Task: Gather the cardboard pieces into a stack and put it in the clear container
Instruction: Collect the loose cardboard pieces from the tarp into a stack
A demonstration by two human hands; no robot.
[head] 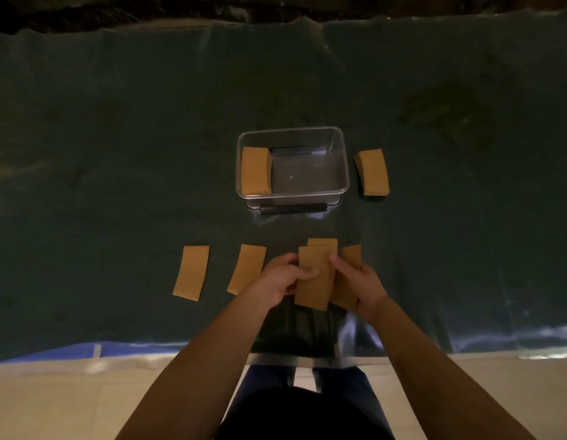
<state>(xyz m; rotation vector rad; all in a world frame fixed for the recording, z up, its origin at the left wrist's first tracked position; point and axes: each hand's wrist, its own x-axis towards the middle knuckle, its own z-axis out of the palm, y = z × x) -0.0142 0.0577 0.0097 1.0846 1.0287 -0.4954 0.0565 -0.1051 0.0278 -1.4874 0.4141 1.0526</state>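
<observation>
A clear container stands mid-table with a small stack of brown cardboard lying at its left side. My left hand and my right hand both grip a few overlapping cardboard pieces just in front of the container. Another piece shows behind my right hand. Two loose cardboard pieces lie flat to the left, one close to my left hand and one farther out. A further cardboard stack rests to the right of the container.
A dark green cloth under a shiny plastic sheet covers the table. The container's lid with a dark handle lies under its near side. The table's near edge runs in front of my legs, above a pale floor.
</observation>
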